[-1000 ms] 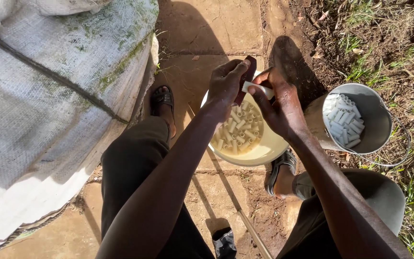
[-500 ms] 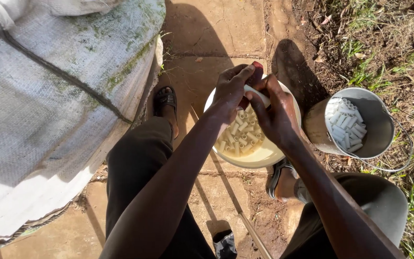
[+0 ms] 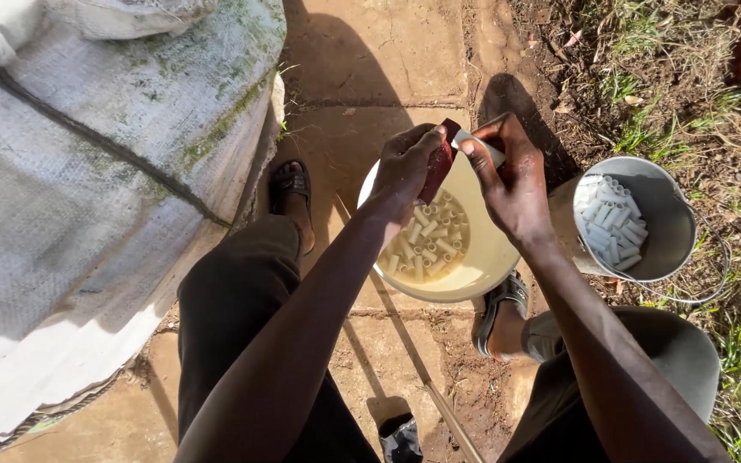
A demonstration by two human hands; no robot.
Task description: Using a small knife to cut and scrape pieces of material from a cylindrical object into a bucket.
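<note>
The left hand (image 3: 406,163) is closed around a dark red tool (image 3: 436,167), which points up and toward the other hand. The right hand (image 3: 512,184) pinches a short white tube (image 3: 478,146) between thumb and fingertips, and the tool's tip meets the tube's end. Both hands hover over the far rim of a cream bowl (image 3: 490,257) on the paved ground.

The tube is small, pale and straight; what the tool is exactly, I cannot tell. In the bowl lie many like tubes (image 3: 426,244) in a heap toward its left side. Just right of the bowl stands a metal bucket (image 3: 666,227) with a wire handle, holding more white tubes. A sandalled foot sits at each side of the bowl. A large grey-white sack (image 3: 87,197) fills the left side; grass and dirt lie to the right.
</note>
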